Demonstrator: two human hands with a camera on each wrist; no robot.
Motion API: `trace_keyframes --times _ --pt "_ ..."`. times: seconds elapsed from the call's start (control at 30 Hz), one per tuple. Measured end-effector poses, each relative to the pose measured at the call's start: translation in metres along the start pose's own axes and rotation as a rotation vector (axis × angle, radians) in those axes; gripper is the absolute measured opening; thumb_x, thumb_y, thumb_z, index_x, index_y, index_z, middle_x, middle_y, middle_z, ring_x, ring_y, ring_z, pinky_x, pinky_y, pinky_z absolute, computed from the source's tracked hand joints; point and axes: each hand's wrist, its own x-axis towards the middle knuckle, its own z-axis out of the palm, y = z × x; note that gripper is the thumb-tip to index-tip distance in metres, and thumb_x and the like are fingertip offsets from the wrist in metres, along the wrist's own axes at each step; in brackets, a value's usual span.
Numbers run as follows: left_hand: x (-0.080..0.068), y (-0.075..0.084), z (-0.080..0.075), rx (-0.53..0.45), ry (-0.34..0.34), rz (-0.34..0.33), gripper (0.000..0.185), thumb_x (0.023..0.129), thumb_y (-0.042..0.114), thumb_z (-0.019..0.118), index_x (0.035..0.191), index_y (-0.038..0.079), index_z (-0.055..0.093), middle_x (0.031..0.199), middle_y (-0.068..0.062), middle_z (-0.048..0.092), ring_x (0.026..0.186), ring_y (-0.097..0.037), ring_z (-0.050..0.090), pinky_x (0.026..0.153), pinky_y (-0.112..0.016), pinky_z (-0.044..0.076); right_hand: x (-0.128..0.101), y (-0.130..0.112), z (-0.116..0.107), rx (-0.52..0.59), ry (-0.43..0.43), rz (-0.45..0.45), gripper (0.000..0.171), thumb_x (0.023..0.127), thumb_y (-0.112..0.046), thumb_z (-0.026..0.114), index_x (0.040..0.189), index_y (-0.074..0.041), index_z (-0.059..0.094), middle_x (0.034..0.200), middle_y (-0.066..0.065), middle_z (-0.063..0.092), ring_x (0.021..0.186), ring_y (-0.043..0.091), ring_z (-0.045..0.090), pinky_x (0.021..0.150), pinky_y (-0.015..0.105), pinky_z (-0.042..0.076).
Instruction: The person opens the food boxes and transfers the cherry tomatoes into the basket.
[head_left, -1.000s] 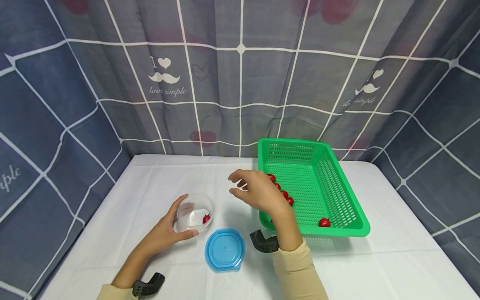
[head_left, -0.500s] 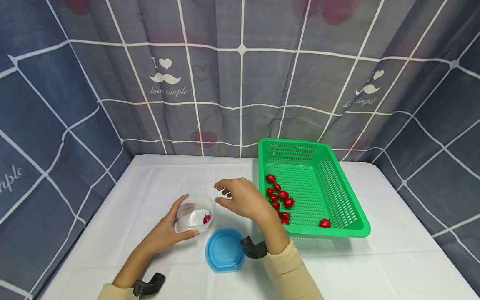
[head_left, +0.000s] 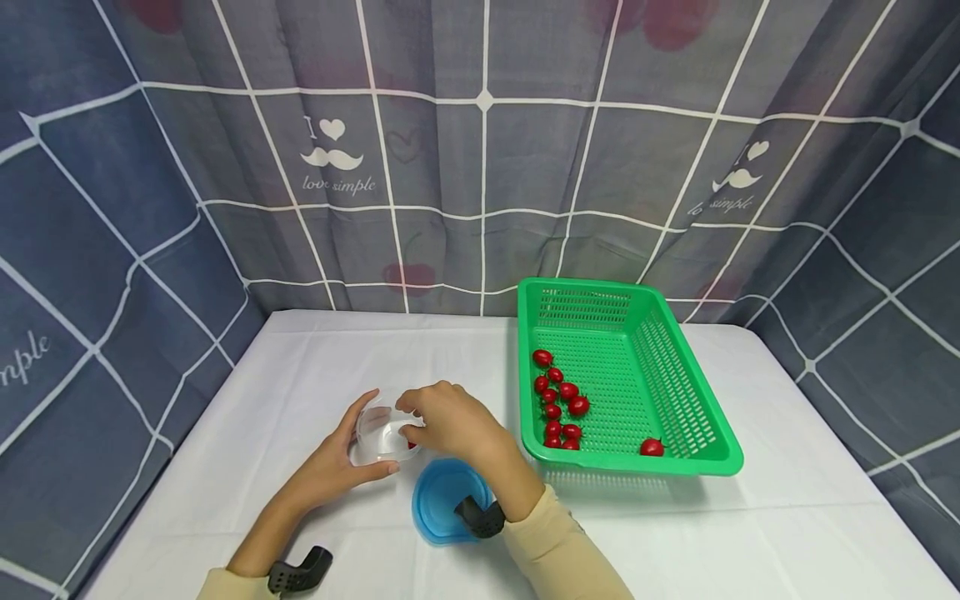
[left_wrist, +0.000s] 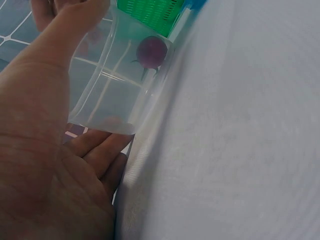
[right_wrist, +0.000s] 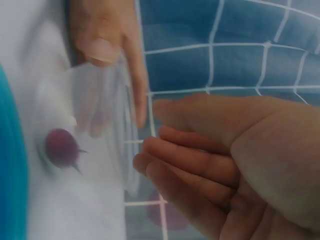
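My left hand point(head_left: 333, 462) holds a small clear plastic container point(head_left: 375, 437), its thumb and fingers on opposite sides. One cherry tomato point(right_wrist: 62, 148) with a green stem lies inside; the left wrist view shows the same tomato point(left_wrist: 151, 52) through the clear wall. Over the container's right rim reaches my right hand point(head_left: 457, 425), fingers loosely bent. In the right wrist view that hand point(right_wrist: 220, 160) has a gap between thumb and fingers, and nothing shows in its grasp. A blue lid point(head_left: 438, 508) lies on the table beneath the right wrist, partly covered by it.
A green perforated basket point(head_left: 630, 462) stands on the right, with several cherry tomatoes point(head_left: 568, 390) along its left side and another tomato point(head_left: 652, 447) near its front right. White cloth covers the table point(head_left: 337, 350). A grey checked curtain point(head_left: 435, 183) encloses the back and sides.
My right hand has moved left and toward me, from beside the basket to over the container's rim, uncovering tomatoes in the basket. My left hand and the container have stayed in place.
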Motion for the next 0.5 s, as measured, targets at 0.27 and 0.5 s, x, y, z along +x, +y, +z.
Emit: trace_keyframes --times 0.27,0.5 --pt "-0.001 0.0 0.0 -0.008 0.001 0.035 0.107 0.083 0.038 0.087 0.164 0.031 0.017 0.156 -0.012 0.047 0.141 -0.042 0.048 0.105 -0.06 0.046 0.006 -0.002 0.016 -0.013 -0.053 0.075 0.029 0.092 -0.015 0.078 0.121 -0.012 0.076 0.109 0.0 0.078 0.084 0.013 0.069 0.073 0.022 0.055" --pt "-0.001 0.001 0.0 -0.015 -0.001 0.038 0.107 0.083 0.038 0.087 0.164 0.031 0.018 0.156 -0.013 0.048 0.138 -0.039 0.051 0.102 -0.055 0.048 0.006 -0.008 0.02 -0.083 -0.055 0.109 0.028 0.093 -0.014 0.077 0.121 -0.011 0.076 0.112 0.002 0.078 0.095 0.022 0.07 0.085 0.034 0.057"
